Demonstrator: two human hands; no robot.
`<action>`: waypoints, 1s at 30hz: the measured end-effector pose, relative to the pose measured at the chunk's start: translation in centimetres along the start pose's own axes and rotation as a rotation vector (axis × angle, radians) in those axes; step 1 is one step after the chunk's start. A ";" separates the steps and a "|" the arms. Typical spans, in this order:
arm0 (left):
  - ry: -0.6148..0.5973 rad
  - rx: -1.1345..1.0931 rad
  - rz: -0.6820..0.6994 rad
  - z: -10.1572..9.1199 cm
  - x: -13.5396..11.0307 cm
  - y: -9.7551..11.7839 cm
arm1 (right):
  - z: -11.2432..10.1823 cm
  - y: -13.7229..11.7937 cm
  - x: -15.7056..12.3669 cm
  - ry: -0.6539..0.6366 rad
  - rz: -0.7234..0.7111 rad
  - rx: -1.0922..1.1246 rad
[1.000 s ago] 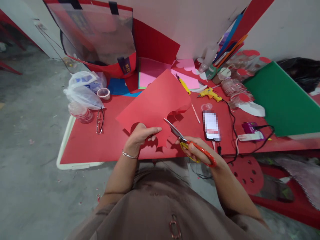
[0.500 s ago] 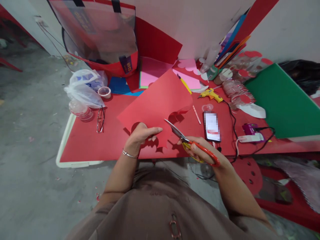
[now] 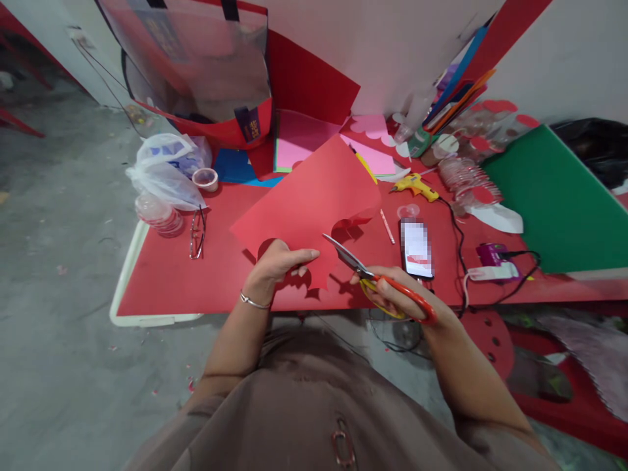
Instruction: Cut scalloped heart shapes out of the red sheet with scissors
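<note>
A sheet of red paper (image 3: pixel 307 196) is held up over the red tabletop, its near edge cut into curves and points. My left hand (image 3: pixel 282 263) pinches that near edge, thumb on top and fingers underneath. In my right hand (image 3: pixel 392 291) is a pair of scissors (image 3: pixel 350 256) with one orange-red and one yellow handle. Their blades point up and left at the paper, the tip lying over it just right of my left thumb. Part of the lower blade is hidden, so I cannot tell how far they are into the paper.
Right of the scissors lies a phone (image 3: pixel 416 247), with a yellow glue gun (image 3: pixel 416 186) behind it. Eyeglasses (image 3: pixel 197 233) and a plastic bag (image 3: pixel 167 167) are at the left. Stacked lids (image 3: pixel 468 178) and a green board (image 3: pixel 559 203) stand at the right. The red table (image 3: pixel 167 281) ends close to my body.
Almost nothing differs. The scissors' handles and my right hand have shifted very slightly, and the view has moved a touch. Both hands keep their hold.
</note>
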State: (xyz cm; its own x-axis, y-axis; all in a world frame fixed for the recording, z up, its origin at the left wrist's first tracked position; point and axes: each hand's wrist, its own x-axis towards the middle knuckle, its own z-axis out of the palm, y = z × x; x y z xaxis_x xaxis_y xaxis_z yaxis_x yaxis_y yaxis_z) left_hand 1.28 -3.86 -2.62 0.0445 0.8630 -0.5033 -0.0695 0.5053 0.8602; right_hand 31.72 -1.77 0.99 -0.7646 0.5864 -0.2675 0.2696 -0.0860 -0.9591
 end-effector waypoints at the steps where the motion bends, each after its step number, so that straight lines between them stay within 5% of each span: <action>1: -0.003 -0.002 0.008 0.0 0.0 0.0 | 0.0 0.1 0.0 -0.001 0.000 0.008; 30: -0.021 0.063 -0.034 -0.2 -0.2 0.2 | -2.5 -1.7 0.2 -0.068 0.104 -0.189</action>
State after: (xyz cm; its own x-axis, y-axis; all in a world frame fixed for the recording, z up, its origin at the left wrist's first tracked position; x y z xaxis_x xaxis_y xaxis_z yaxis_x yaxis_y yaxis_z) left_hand 1.09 -3.95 -2.39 0.0666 0.8448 -0.5310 -0.0050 0.5325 0.8464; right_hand 32.54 0.48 2.75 -0.7630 0.5264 -0.3753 0.4485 0.0129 -0.8937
